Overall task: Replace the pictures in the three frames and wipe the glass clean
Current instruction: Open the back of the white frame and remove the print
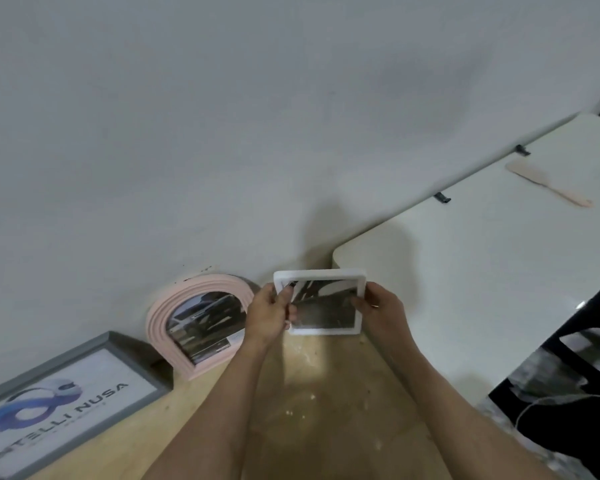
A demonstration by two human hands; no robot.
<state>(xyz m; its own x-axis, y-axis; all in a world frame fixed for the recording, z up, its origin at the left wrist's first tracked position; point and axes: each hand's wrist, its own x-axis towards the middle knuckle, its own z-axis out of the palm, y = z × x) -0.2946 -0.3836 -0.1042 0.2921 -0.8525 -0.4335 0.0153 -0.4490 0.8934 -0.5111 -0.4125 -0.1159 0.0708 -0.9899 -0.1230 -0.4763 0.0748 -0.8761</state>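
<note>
I hold a small white rectangular frame (326, 275) upright in front of me, a dark picture showing in it. My left hand (269, 315) grips its left side, fingers curled over the edge. My right hand (378, 308) grips its right side. Left of it a pink arched frame (163, 320) with a dark photo leans against the wall. At the far left a grey frame (132, 355) with a blue logo picture also leans on the wall.
A wooden tabletop (309, 410) lies under my arms. A white table (465, 265) stands to the right with a pink flat tool (548, 187) on it. A black chair (575, 358) is at the right edge. The white wall rises behind.
</note>
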